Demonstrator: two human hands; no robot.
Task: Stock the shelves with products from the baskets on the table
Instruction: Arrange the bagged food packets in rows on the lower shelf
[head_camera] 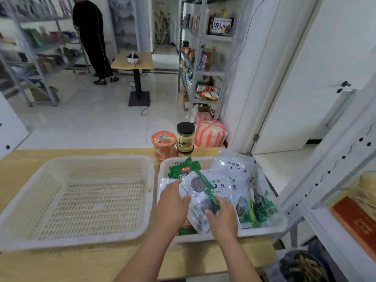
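Fingers (220, 201) pinching glossy packet (196, 200), over plastic basket (163, 169)

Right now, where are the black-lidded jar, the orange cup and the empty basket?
black-lidded jar (185, 140), head view, on its yellow label.
orange cup (164, 138), head view, on its lid.
empty basket (97, 197), head view, on its bare slatted floor.
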